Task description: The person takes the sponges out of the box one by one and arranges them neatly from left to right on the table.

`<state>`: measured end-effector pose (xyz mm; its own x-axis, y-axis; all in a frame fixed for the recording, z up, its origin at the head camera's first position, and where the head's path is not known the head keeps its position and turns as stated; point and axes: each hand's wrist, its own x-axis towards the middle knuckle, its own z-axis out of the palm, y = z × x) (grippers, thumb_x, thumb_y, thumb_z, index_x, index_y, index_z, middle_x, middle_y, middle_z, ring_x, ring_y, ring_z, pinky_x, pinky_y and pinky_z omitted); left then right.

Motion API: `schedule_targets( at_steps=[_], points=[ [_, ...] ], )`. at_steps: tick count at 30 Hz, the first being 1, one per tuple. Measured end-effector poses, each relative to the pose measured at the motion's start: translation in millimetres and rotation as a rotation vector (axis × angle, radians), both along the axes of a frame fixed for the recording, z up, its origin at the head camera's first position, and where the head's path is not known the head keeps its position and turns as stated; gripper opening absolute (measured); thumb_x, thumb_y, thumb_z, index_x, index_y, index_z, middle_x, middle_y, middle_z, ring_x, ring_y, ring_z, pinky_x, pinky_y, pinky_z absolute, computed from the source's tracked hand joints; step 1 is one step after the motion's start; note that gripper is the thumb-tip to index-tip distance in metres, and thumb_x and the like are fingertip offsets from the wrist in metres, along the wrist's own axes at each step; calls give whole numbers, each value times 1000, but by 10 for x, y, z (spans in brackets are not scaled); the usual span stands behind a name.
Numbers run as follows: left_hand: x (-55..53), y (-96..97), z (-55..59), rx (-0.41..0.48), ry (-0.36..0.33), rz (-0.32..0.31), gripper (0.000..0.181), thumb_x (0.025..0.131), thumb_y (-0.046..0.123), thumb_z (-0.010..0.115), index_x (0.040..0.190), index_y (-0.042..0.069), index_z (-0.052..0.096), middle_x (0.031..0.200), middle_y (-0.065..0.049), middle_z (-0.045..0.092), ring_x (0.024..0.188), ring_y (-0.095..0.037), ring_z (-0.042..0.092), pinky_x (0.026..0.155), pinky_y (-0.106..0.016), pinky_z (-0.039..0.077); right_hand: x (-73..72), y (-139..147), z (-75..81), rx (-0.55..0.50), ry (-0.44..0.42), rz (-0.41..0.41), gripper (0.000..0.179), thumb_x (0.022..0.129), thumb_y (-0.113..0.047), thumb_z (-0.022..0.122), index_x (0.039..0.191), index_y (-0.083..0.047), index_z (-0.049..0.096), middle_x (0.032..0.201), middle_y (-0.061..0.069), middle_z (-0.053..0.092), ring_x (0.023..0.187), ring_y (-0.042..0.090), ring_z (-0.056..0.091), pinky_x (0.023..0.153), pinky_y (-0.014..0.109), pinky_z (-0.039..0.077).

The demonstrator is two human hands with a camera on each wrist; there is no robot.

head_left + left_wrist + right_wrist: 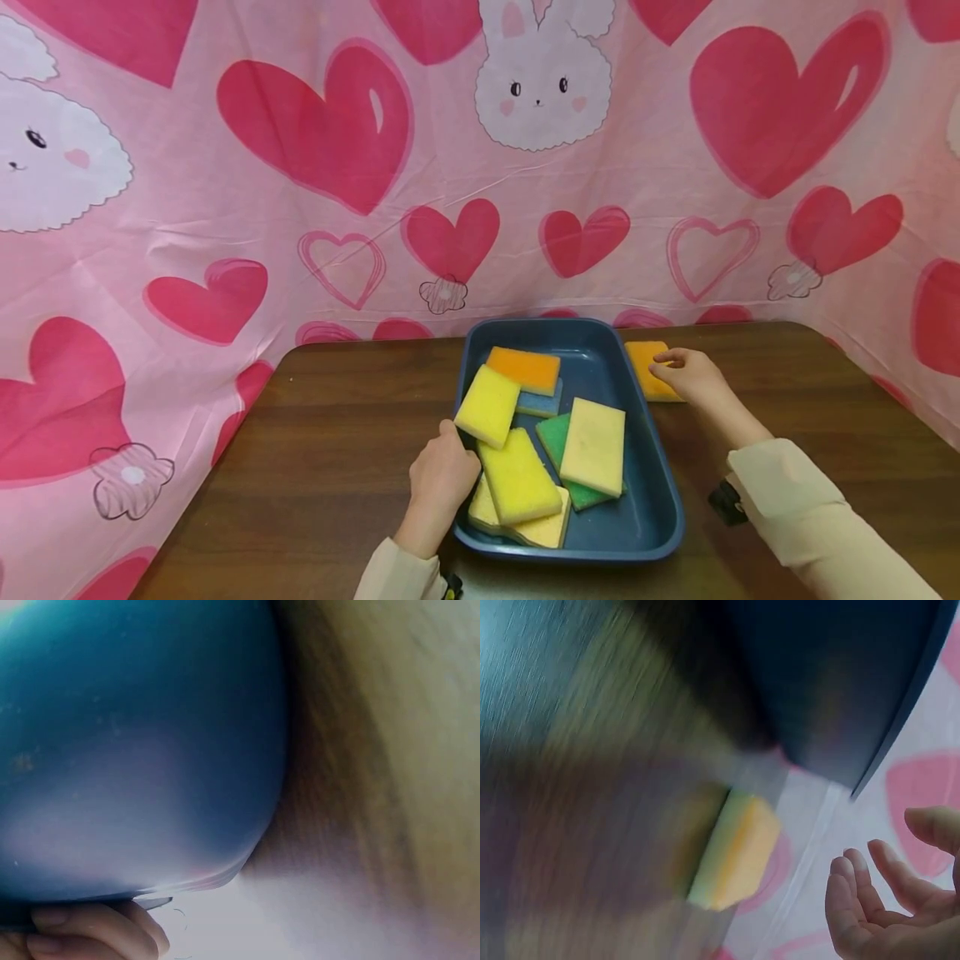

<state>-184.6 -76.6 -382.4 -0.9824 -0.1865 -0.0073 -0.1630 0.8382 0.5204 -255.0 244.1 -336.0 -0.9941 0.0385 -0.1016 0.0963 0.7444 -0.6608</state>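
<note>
A dark blue rectangular tub point(645, 500) stands on the table with several sponges in it. My left hand point(442, 471) grips its left rim, and in the left wrist view curled fingers point(105, 930) show at the tub's edge. Close to that hand, a yellow sponge point(487, 406) leans at the rim above another yellow sponge point(519, 477). Outside the tub on the right, an orange sponge point(639, 367) lies on the table. My right hand point(697, 383) hovers at this sponge, fingers loosely bent and holding nothing; the right wrist view shows them apart from the sponge's green-and-orange side point(735, 851).
Inside the tub, a second orange sponge point(525, 367) overlaps a blue one point(542, 400). A pale yellow sponge point(592, 446) lies across a green one point(553, 437). Pale sponges point(551, 529) sit at the near left corner. A pink heart-patterned cloth point(525, 183) hangs behind the brown table point(337, 450).
</note>
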Motion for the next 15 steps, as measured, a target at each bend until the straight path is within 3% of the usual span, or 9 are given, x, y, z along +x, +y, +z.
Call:
schedule_targets(
  at_steps=[8, 15],
  points=[
    [7, 3, 5, 5, 3, 1, 20, 81, 10, 55, 96, -1, 48, 68, -14, 54, 56, -25, 51, 53, -40, 41, 130, -266, 104, -10, 22, 103, 47, 94, -24, 55, 126, 10, 51, 123, 36, 52, 108, 47, 53, 90, 52, 49],
    [7, 4, 7, 4, 0, 2, 21, 81, 11, 55, 97, -1, 48, 68, -14, 54, 57, -25, 51, 54, -40, 42, 272, -415, 90, 12, 32, 224, 49, 89, -24, 64, 122, 11, 54, 99, 23, 60, 87, 28, 55, 75, 38, 51]
  ],
)
